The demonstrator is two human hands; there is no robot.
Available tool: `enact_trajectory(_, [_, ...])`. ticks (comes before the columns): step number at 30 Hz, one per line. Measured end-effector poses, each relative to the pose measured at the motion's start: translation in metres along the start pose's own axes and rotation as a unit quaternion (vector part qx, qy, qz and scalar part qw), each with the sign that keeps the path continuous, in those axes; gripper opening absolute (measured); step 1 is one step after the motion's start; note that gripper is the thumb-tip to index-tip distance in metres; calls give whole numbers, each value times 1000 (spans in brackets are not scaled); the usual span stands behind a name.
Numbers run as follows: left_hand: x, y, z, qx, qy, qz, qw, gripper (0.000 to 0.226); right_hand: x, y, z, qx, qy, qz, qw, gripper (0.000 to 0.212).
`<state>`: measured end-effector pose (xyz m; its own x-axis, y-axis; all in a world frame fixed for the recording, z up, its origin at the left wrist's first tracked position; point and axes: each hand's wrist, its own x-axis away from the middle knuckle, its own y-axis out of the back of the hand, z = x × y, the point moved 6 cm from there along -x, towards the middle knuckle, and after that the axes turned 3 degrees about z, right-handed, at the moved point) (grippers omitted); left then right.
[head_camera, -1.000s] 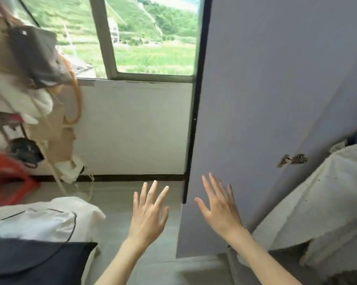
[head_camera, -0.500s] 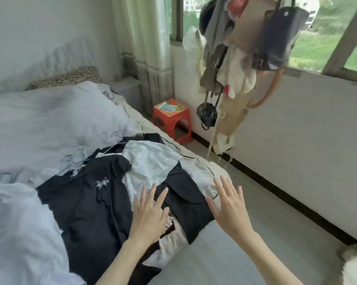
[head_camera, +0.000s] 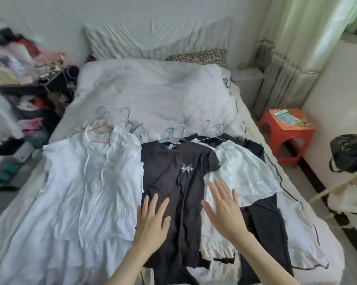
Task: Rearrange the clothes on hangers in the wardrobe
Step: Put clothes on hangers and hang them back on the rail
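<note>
Both hands — left point(head_camera: 151, 221), right point(head_camera: 225, 214) — splayed, empty; limp black tee point(head_camera: 179, 182) probably lifts best by hanger point(head_camera: 170, 138) at twelve o'clock.

Soft, even daylight fills the room, brightest at the upper right where it glows through the pale green curtain point(head_camera: 309, 33), and it leaves only faint shadows in the folds of the white bedding point(head_camera: 153, 87). The cluttered shelf point(head_camera: 19, 64) at the left edge is smeared with motion blur, while the centre is fairly sharp though slightly soft and grainy. Wide-angle distortion bows the walls and the bed's edges outward toward all 4 corners.
</note>
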<state>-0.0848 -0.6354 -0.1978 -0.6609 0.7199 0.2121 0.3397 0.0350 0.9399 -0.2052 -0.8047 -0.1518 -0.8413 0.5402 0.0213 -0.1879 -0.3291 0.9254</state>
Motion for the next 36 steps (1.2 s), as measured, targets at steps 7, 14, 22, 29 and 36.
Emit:
enact_trajectory(7, [-10,9,54,7,107,8,994,54,-70,-38,45,11,71,80,994,91])
enact_trajectory(14, [-40,3,148,24,155,48,986,47,-143,-86,104,29,106,138,984,60])
enact_trajectory(22, [-160,26,302,25,139,64,988,45,-280,-155,179,27,70,159,984,57])
enact_trajectory(29, [-274,-10,422,41,134,115,983,59,-428,-225,232,16,59,146,987,55])
enact_trajectory(36, [-343,-34,458,66,77,92,991,91,-536,-284,245,43,36,163,985,60])
